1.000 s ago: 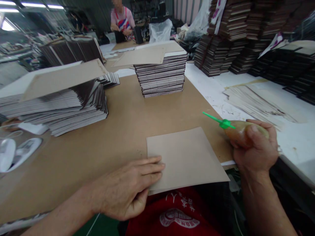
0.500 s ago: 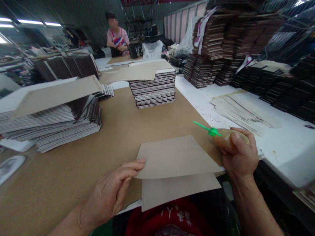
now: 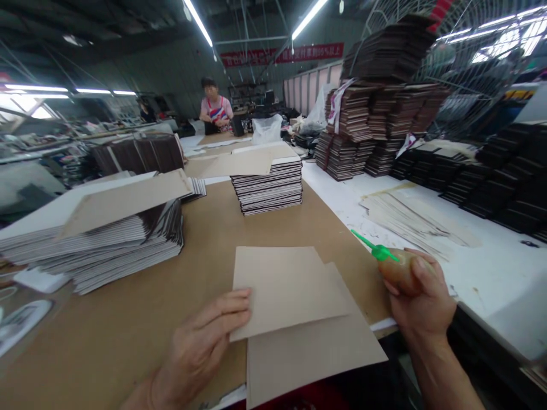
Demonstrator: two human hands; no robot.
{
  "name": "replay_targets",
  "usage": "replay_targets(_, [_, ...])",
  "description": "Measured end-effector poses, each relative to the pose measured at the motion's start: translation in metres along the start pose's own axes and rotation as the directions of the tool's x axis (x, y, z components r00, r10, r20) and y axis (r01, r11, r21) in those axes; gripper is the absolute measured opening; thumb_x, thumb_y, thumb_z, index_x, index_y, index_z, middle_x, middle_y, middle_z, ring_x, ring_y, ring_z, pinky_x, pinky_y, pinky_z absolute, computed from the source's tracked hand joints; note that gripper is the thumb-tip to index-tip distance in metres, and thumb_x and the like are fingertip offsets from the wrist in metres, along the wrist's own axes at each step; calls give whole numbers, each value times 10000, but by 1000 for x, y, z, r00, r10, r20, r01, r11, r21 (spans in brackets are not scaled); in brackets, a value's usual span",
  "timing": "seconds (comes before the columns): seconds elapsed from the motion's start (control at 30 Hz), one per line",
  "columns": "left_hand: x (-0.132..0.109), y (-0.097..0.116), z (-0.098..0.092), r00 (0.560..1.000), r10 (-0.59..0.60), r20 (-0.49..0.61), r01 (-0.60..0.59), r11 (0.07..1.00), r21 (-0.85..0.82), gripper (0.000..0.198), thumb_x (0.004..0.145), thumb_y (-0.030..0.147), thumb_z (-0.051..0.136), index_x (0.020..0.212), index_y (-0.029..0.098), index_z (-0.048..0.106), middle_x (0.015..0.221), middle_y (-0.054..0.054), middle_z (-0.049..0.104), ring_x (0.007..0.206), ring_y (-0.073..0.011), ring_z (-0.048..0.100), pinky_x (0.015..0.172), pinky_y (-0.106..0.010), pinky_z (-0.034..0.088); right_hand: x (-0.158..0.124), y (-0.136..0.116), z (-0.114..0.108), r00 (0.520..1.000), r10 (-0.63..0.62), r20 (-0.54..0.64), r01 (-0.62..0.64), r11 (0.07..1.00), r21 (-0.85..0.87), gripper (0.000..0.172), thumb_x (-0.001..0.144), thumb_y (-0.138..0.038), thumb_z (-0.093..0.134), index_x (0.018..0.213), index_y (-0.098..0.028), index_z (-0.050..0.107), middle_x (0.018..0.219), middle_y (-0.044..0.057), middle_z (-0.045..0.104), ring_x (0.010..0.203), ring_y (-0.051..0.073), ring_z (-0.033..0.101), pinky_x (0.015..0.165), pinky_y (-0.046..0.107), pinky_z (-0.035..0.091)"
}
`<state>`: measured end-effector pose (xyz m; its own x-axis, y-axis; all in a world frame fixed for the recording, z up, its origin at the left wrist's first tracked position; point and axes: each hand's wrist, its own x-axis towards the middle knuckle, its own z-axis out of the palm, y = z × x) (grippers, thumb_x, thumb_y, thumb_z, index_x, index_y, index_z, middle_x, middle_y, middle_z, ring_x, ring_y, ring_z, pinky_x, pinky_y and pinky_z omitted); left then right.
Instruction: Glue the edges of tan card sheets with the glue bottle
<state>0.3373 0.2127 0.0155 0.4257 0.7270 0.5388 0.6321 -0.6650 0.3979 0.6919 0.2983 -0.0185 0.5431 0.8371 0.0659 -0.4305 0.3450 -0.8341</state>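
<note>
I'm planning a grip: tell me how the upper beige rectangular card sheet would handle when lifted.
The upper beige rectangular card sheet is probably fairly stiff: it looks flat, with the left hand at one edge. Its thin edge suggests lightness.

the left hand (image 3: 200, 341) sits left of bottom centre, back upward, fingers together and reaching right, gently bent (the thumb's tip is hidden). its bare forearm (image 3: 147, 394) enters from the bottom edge. right of centre, the right hand (image 3: 421, 293) is curled into a grip, thumb uppermost, its bare forearm (image 3: 447, 370) slanting toward the lower right.
</note>
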Motion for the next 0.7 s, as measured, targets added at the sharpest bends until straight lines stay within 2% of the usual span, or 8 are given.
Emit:
replay_targets(0.13, [-13,0,0,996,68,-57,-66,997,35,447,863,-47,439,1150,242,622,1124,-65,679,1174,-239,580,957,-383,542,4,-6,-2,997,75,25,-75,997,22,313,650,-327,716,908,-185,610,801,18,593,573,146,547,316,170,315])
replay_targets(0.23, [-19,0,-6,986,78,-147,-72,996,51,459,840,-39,483,1169,257,604,1158,-62,663,1197,-281,558,959,-455,541,4,-20,2,963,245,111,-246,969,1,348,680,-375,711,945,-165,629,815,64,620,600,178,588,306,161,298])
replay_targets(0.37, [-17,-5,-10,973,95,-209,-83,994,65,492,822,-24,511,1211,269,583,1231,-68,625,1214,-314,538,971,-524,522,-7,-39,14,828,496,264,-496,866,-71,363,698,-392,723,991,-199,629,874,90,667,576,182,602,302,147,305])
replay_targets(0.47, [-10,-10,-7,962,137,-237,-111,987,118,504,812,-34,538,1207,273,590,1260,-61,613,1209,-318,541,961,-536,526,-18,-45,22,708,613,351,-625,775,-94,321,738,-390,705,1008,-234,628,1015,93,678,559,166,611,297,139,312])
replay_targets(0.5, [-8,-11,-5,955,150,-254,-119,984,133,504,813,-38,539,1204,277,592,1257,-56,616,1207,-316,543,956,-537,529,-21,-45,24,681,628,377,-645,758,-96,304,755,-389,693,1013,-240,631,1056,93,672,570,165,619,300,140,322])
replay_targets(0.6, [0,-11,-1,951,179,-254,-147,979,138,471,833,-28,524,1182,279,601,1223,-56,637,1196,-301,556,942,-504,547,-23,-44,26,644,634,428,-654,747,-122,268,785,-364,674,1017,-231,654,1050,83,671,635,173,646,366,174,435])
replay_targets(0.7, [5,-12,2,950,193,-244,-171,979,111,430,856,-17,484,1154,269,602,1185,-63,652,1185,-290,567,922,-467,565,-20,-42,29,595,655,466,-661,728,-180,281,787,-339,676,1039,-215,670,880,57,672,622,171,648,448,220,519])
